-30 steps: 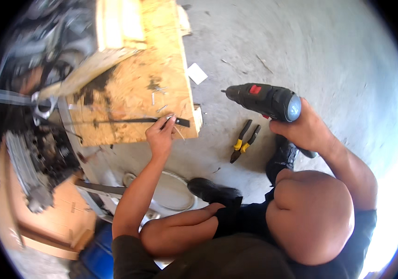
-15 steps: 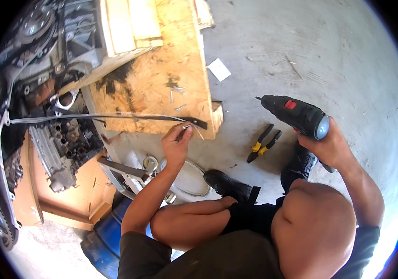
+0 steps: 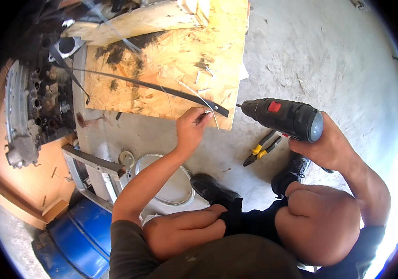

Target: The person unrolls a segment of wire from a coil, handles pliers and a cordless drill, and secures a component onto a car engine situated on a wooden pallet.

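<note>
My right hand (image 3: 317, 146) is wrapped round the grip of a black cordless drill (image 3: 285, 116) with a red patch. The drill's bit points left toward the corner of a wooden board (image 3: 161, 60). Fingers pinched, my left hand (image 3: 192, 130) holds a small shiny screw (image 3: 208, 111) at the board's near edge. Just above it lies a black flat strap (image 3: 161, 87), with a round metal fastener near its right end. A thin white strip (image 3: 199, 96) crosses that end. Several loose screws (image 3: 203, 90) are scattered on the board.
Yellow-and-black pliers (image 3: 260, 149) lie on the concrete floor below the drill. At left are an engine block (image 3: 40, 102), a cardboard box (image 3: 31, 186) and a blue drum (image 3: 78, 237). A wire coil (image 3: 180, 200) rests by my shoe (image 3: 213, 188).
The drill has come left, closer to the board's corner. My left hand stays pinched beside the strap's end. The view has shifted, and the white strip now lies across the strap.
</note>
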Demonstrator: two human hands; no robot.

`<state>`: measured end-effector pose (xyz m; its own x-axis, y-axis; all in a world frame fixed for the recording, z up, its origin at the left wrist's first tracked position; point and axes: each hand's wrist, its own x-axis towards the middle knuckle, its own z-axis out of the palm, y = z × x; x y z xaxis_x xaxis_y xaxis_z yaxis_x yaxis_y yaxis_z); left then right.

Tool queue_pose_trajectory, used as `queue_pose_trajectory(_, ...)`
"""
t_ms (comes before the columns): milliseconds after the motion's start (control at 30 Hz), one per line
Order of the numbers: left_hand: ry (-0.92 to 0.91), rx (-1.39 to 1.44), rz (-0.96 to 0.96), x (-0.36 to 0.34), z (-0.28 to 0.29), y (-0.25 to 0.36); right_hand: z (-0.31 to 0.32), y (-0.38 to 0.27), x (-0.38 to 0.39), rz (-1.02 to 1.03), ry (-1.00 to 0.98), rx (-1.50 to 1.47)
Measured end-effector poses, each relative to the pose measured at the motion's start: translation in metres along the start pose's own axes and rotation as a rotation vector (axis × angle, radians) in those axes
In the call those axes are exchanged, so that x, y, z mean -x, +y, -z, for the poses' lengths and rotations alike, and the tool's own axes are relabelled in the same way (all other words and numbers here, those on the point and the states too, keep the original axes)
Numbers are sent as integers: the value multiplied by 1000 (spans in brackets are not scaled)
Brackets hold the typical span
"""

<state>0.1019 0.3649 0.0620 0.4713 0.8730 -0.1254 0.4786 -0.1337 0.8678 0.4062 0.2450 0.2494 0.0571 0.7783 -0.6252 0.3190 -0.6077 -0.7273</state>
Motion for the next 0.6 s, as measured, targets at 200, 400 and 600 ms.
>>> queue_pose_trajectory(200,14,-26,-146,7,2,-10,-20,-39,4,-47,14,87)
queue_pose_trajectory(400,51,-56,-141,5,3,2,-29,-53,0,-53,53,316)
queue_pose_trajectory(600,71,-3,-92,-5,-11,-4,-38,-44,-9,-34,58,188)
